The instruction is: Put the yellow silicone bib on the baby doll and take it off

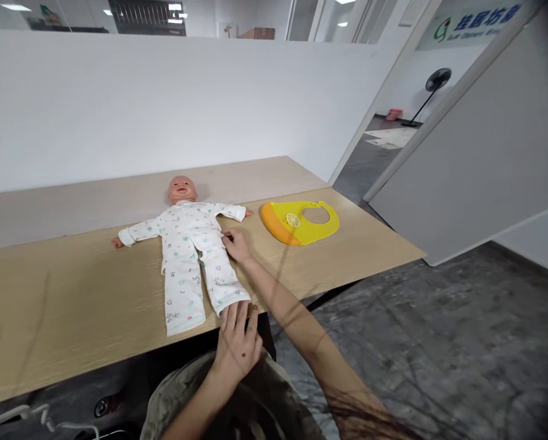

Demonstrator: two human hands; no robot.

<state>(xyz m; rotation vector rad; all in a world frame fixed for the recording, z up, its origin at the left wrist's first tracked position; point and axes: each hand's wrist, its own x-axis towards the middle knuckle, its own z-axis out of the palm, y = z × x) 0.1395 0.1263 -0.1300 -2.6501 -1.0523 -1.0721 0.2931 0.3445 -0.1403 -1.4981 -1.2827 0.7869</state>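
Observation:
A baby doll [182, 189] lies on its back on the table, arms spread, in a white printed top [177, 221] and matching trousers [184, 293]. My right hand [237, 245] is at the side of the trousers near the doll's hip, its thumb and fingers pinched together on the cloth edge. Nearer the table's front edge, my left hand [239, 339] touches the cuff of the trouser leg on the right with its fingers stretched out; the fingertips are partly hidden at the hem. The doll's feet are not visible.
A yellow and orange bib [301, 221] lies on the wooden table [365, 244], right of the doll. A white partition [164, 104] rises behind the table. Beyond the doorway stands a black fan [437, 79]. White cables [40, 415] hang at the lower left.

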